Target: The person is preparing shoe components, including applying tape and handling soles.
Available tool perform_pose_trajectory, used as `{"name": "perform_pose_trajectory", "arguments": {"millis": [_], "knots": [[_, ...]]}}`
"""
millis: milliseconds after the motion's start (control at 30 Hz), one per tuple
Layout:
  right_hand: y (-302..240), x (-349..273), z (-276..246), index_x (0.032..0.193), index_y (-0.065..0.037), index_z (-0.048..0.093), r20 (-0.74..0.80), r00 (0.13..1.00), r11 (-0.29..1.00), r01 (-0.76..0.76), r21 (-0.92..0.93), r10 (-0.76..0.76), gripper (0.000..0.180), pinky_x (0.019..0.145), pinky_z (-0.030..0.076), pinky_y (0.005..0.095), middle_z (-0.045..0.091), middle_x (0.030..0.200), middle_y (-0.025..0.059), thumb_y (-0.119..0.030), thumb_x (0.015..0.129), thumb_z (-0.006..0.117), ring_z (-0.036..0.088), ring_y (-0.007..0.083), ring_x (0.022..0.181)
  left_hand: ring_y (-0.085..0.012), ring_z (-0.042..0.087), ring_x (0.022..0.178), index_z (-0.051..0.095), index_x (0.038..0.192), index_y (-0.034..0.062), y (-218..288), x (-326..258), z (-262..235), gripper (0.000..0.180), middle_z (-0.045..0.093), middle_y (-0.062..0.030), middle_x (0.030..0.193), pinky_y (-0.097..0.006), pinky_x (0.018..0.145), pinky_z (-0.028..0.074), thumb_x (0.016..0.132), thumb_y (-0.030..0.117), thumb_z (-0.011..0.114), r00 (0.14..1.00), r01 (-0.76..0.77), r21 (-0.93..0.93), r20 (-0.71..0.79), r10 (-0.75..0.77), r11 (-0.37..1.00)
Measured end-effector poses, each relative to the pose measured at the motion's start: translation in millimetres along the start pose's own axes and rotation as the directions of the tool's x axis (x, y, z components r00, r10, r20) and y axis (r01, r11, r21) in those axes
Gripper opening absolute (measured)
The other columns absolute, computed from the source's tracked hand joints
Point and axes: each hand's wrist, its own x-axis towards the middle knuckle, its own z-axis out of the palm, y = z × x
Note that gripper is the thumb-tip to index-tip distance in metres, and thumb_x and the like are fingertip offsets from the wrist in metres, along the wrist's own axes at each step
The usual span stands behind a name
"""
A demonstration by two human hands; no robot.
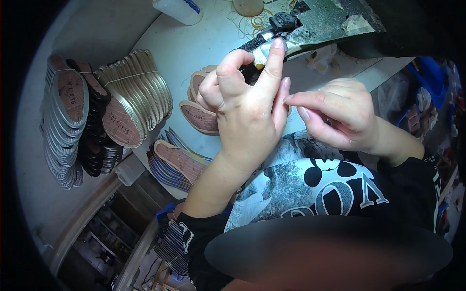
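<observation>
My left hand (250, 102) is raised over the table, just in front of a small metal and black machine part (269, 41). Its index finger points up against that part, its thumb stands apart, and the other fingers are bent. I see nothing in it. At its right is my right hand (340, 111), whose index fingertip meets the left thumb. The right thumb is a little away from that index finger, with nothing visible between them. Brown-topped shoe insoles (199, 116) lie beside and partly behind my left hand.
Tied bundles of silver (68, 121), black (92, 131) and gold-edged (141, 87) insoles stand at the left. A fanned stack of insoles (179, 162) lies near the table edge. A white bottle (179, 9), loose rubber bands (247, 24) and a green machine body (335, 24) occupy the far side.
</observation>
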Motion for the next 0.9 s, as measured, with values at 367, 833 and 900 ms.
{"name": "perform_pose_trajectory", "arguments": {"millis": [367,833,900], "knots": [[0.6,-25.9,23.9,0.100,-0.001,0.074,-0.098,0.977,0.944,-0.155,0.290,0.191,0.016,0.054,0.049,0.0303,0.069,0.071,0.0085,-0.001,0.085,0.067,0.065,0.0190,0.058,-0.0286,0.032,0.111,0.060,0.143,0.0146,21.8,-7.9,23.7,0.063,0.042,-0.0142,0.121,-0.037,0.099,0.030,0.082,0.012,0.075,0.979,0.189,-0.199,-0.042,-0.201,0.962],[18.6,-18.6,23.9,0.131,-0.003,0.066,-0.155,0.972,0.974,-0.147,0.172,0.174,0.045,0.053,0.050,0.0328,0.067,0.070,0.0100,-0.004,0.086,0.067,0.064,0.0206,0.056,-0.0344,0.035,0.112,0.052,0.148,0.0047,22.2,-17.1,17.3,0.061,0.040,-0.0211,0.125,-0.044,0.104,0.031,0.088,0.010,0.065,0.966,0.239,-0.240,-0.038,-0.255,0.941],[18.0,-7.5,22.8,0.141,-0.005,0.058,-0.099,0.993,0.996,-0.069,-0.061,0.063,0.057,0.052,0.051,0.0362,0.066,0.068,0.0087,-0.008,0.084,0.066,0.065,0.0235,0.054,-0.0355,0.035,0.113,0.054,0.146,0.0048,23.9,-16.3,14.1,0.059,0.041,-0.0215,0.125,-0.045,0.105,0.031,0.089,0.011,0.065,0.958,0.272,-0.221,-0.025,-0.285,0.936]]}}
